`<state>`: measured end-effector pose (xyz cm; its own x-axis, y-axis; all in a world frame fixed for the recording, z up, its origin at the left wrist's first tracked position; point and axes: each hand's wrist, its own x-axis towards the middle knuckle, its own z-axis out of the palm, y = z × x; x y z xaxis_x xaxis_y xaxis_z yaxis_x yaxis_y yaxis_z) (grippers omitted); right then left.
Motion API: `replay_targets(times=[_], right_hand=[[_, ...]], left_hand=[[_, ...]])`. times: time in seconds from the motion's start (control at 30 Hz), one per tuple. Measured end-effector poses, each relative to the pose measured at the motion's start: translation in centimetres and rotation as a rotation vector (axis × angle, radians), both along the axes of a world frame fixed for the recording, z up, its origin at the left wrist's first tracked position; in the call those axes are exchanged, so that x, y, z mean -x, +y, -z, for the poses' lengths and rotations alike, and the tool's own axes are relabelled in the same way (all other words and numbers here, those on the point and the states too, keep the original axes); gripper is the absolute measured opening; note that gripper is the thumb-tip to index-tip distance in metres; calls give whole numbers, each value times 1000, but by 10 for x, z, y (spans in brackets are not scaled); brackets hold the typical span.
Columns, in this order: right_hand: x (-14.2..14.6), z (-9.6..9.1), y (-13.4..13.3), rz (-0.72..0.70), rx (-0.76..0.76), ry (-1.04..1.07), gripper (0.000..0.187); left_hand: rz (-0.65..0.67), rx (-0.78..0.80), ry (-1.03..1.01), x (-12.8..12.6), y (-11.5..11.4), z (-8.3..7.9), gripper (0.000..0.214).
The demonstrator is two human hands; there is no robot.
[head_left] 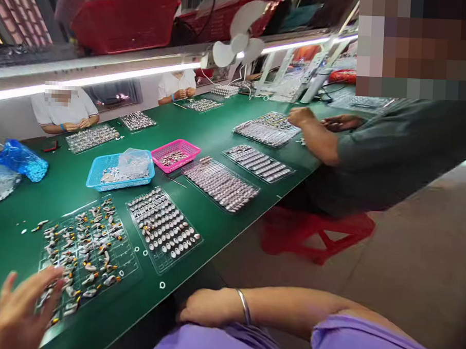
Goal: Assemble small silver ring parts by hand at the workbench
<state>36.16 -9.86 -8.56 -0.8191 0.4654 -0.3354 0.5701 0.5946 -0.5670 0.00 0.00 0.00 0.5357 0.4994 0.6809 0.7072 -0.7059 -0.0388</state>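
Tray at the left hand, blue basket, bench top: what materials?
The tray by the left hand: thin clear plastic, probably thermoformed; the green shows through and its edges glint. The blue basket: moulded plastic, with slotted lattice walls and a dull finish. The bench top: a green mat with a slight sheen, maybe rubber or vinyl; cannot tell which.

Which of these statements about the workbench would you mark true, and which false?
1. The left hand is spread open at a clear tray of small parts. True.
2. The right hand holds tweezers. False: it rests curled at the table edge, and no tool shows in it.
3. A pink basket stands beside a blue basket. True.
4. The table is red. False: it is green.
5. The bracelet is on the left wrist. False: it is on the right wrist.
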Motion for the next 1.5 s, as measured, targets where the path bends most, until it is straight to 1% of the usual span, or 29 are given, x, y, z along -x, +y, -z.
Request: replay_targets(times=[0.07, 0.1, 0.17, 0.2, 0.23, 0.27, 0.33, 0.4, 0.47, 0.53, 0.6, 0.67, 0.73, 0.83, 0.93, 1.0, 1.07, 1.13, 1.33, 1.5], right_hand=[[-18, -17, -1, -59, 49, 71, 34], [-28, -25, 2, -63, 60, 112, 33], [-52, -42, 14, -59, 85, 214, 27], [-64, -49, 25, -15, 83, 283, 25], [-76, -56, 39, 65, 52, 339, 23], [-88, -61, 55, 139, 12, 370, 22], [-104, -65, 89, 330, -104, 415, 18], [-111, -62, 119, 513, -225, 452, 18], [-111, -55, 139, 639, -303, 479, 19], [-106, -47, 150, 708, -349, 494, 20], [-98, -38, 155, 732, -374, 494, 22], [-87, -32, 156, 722, -388, 485, 24], [-74, -29, 157, 679, -398, 472, 23], [-52, -28, 158, 567, -408, 447, 18], [-35, -31, 160, 462, -413, 407, 14], [-26, -32, 163, 420, -416, 375, 13], [-21, -31, 165, 392, -417, 347, 13], [-17, -28, 167, 374, -416, 327, 15], [-16, -21, 168, 360, -411, 324, 18], [-16, -19, 166, 358, -393, 375, 17]], left_hand=[[127, 74, 46, -37, -23, 19, 18], [149, 100, 30, -54, -34, 28, 17], [104, 153, -69, -86, -52, 47, 17], [60, 192, -140, -101, -60, 55, 16], [10, 235, -206, -114, -65, 62, 14], [-13, 249, -217, -128, -70, 67, 13], [-30, 281, -205, -151, -73, 71, 13], [-17, 328, -164, -168, -70, 69, 15], [-10, 377, -127, -179, -63, 63, 16], [-16, 411, -116, -181, -53, 59, 15], [-26, 427, -133, -177, -44, 57, 12], [-31, 441, -160, -170, -37, 58, 11], [-32, 460, -187, -161, -35, 60, 9], [-34, 486, -235, -146, -43, 61, 9], [-67, 488, -319, -135, -59, 64, 11], [-111, 483, -392, -134, -71, 66, 10], [-150, 493, -459, -138, -78, 69, 9], [-167, 527, -507, -146, -81, 72, 7], [-182, 687, -625, -175, -68, 70, 9], [-228, 800, -751, -182, -67, 69, 13]])
